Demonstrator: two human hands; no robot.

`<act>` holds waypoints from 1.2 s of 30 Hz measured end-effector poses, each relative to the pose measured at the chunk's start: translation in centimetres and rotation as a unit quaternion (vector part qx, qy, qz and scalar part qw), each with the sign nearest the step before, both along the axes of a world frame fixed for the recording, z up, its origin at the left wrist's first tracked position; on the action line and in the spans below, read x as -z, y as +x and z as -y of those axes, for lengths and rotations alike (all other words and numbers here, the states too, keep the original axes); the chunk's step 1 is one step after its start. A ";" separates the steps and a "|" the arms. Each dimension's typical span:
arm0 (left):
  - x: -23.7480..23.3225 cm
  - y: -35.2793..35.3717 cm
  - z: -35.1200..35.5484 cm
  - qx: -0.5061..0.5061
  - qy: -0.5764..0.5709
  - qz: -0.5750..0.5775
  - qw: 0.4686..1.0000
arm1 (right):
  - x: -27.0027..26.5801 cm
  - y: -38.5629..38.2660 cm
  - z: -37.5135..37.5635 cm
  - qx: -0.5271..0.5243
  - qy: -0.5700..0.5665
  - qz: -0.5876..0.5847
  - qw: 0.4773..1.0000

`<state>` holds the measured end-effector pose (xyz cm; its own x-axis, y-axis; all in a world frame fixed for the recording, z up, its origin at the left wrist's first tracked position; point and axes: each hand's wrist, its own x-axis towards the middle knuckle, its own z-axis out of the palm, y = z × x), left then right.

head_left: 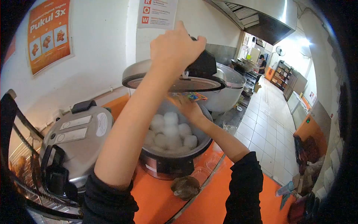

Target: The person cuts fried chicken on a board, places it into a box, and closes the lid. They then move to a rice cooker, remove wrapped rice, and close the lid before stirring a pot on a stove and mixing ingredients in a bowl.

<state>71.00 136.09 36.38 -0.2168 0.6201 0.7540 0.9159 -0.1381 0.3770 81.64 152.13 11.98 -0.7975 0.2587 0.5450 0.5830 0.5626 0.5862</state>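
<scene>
My left hand [175,46] is closed on the black handle of a round metal lid [140,74], which it holds tilted above an open cooker [167,164]. White rounded portions [171,130], apparently rice, are piled inside the cooker under light steam. My right hand [188,108] reaches over the cooker's far side, beneath the raised lid. Beside its fingers is a small multicoloured item [195,96]; the fingertips are partly hidden, and I cannot tell whether they grip it.
A closed cooker [82,130] stands at left beside a black rack. Behind the lid is a large metal pot [227,87]. A dark lump [185,187] lies on the orange counter [212,201]. Far back, a person [262,65] stands near the stoves.
</scene>
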 end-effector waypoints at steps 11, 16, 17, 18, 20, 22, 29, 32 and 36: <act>3.7 1.2 3.7 -0.002 0.018 0.009 1.000 | -3.1 2.9 11.8 0.135 -0.326 -0.025 0.935; 6.7 2.1 6.2 0.006 0.022 0.022 0.999 | -7.5 11.7 27.8 -0.132 -0.527 0.007 0.839; 7.5 2.4 7.1 0.012 0.029 0.025 0.999 | -7.6 13.5 30.4 -0.149 -0.584 0.006 0.798; 8.5 2.8 8.0 0.021 0.035 0.027 0.999 | -6.9 15.0 32.0 -0.186 -0.597 0.008 0.780; 11.4 3.3 9.0 0.011 0.050 0.014 0.999 | -5.3 17.7 34.6 -0.260 -0.618 0.004 0.742; 14.4 4.0 9.7 0.020 0.075 0.010 0.997 | -3.4 20.1 36.0 -0.249 -0.639 -0.006 0.728; 19.2 4.8 10.8 0.027 0.115 0.014 0.993 | -0.8 24.6 39.1 -0.240 -0.702 -0.084 0.666; 19.7 4.9 11.6 0.027 0.077 0.002 0.997 | 0.7 25.9 39.8 -0.240 -0.697 -0.081 0.670; 19.5 5.2 13.1 0.032 0.032 0.006 0.999 | 1.5 26.5 40.7 -0.260 -0.710 -0.104 0.646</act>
